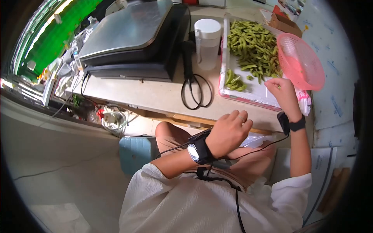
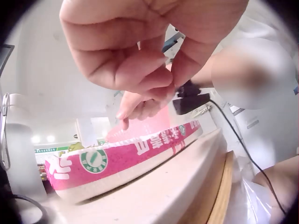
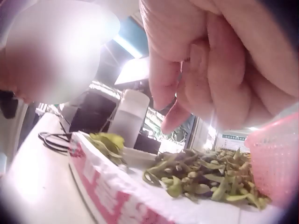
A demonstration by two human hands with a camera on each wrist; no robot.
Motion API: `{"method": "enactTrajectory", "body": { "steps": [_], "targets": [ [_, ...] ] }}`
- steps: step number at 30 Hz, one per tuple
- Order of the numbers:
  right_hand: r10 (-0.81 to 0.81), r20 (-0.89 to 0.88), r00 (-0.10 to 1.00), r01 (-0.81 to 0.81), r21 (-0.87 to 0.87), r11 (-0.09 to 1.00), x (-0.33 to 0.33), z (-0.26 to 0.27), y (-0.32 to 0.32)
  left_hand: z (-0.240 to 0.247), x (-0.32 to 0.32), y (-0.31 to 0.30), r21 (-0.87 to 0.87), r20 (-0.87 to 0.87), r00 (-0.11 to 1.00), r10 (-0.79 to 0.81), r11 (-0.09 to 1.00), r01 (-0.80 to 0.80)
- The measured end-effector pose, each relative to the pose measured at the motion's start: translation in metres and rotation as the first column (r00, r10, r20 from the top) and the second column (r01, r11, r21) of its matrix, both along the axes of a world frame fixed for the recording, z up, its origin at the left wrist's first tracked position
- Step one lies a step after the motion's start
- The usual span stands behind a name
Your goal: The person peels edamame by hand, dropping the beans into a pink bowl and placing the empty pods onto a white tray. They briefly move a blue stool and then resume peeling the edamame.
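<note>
My right hand (image 1: 281, 91) is over the front right part of a white foam tray (image 1: 254, 93), fingers curled in. A small green bean-like piece (image 1: 279, 87) shows between its fingers; the right wrist view hides it behind them. Green soybean pods (image 1: 252, 44) are heaped at the tray's back, with a smaller, brighter pile of pods (image 1: 235, 82) at the front left. A pink mesh basket (image 1: 301, 62) leans at the tray's right end. My left hand (image 1: 232, 132) hangs above my lap before the table edge, its thumb (image 2: 187, 60) against curled fingers, with nothing visible in them.
Left of the tray stand a lidded bottle (image 1: 208, 46) and a black handheld device (image 1: 188, 58) with a looped cable. A metal-topped scale (image 1: 128, 31) takes up the table's left. A wall (image 1: 330, 77) rises on the right; a blue stool (image 1: 136, 153) is below.
</note>
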State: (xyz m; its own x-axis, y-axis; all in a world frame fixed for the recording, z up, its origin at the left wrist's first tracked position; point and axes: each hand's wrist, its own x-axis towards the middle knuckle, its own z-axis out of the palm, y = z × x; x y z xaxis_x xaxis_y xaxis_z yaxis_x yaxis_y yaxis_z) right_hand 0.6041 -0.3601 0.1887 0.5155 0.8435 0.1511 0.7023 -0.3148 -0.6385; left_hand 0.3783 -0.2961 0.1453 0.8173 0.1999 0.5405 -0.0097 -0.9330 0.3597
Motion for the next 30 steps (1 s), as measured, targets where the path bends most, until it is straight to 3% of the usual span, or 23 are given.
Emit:
{"method": "enactTrajectory", "body": {
  "steps": [2,4,8,18,23,30],
  "targets": [
    [-0.016,0.028,0.999,0.017,-0.047,0.999,0.007,-0.009,0.017,-0.003,-0.006,-0.005,0.002,-0.019,1.000,-0.007,1.000,0.007],
    [0.029,0.260,0.965,0.018,-0.176,0.984,0.011,-0.016,0.028,-0.007,-0.011,-0.008,-0.002,-0.013,1.000,-0.003,1.000,0.003],
    [0.013,0.347,0.938,0.082,-0.259,0.962,0.012,-0.023,0.040,-0.009,-0.019,-0.009,0.006,0.004,1.000,-0.003,1.000,0.003],
    [0.004,0.325,0.946,0.101,-0.305,0.947,0.008,-0.023,0.043,-0.006,-0.025,-0.008,-0.005,0.032,0.999,-0.005,1.000,0.005],
    [0.084,0.465,0.881,0.067,-0.299,0.952,0.010,-0.028,0.049,-0.005,-0.024,-0.013,-0.026,0.036,0.999,-0.018,0.999,0.019],
    [0.074,0.471,0.879,0.128,-0.383,0.915,0.018,-0.027,0.062,0.003,-0.030,-0.011,-0.052,0.005,1.000,-0.030,0.998,0.031]
  ]
}}
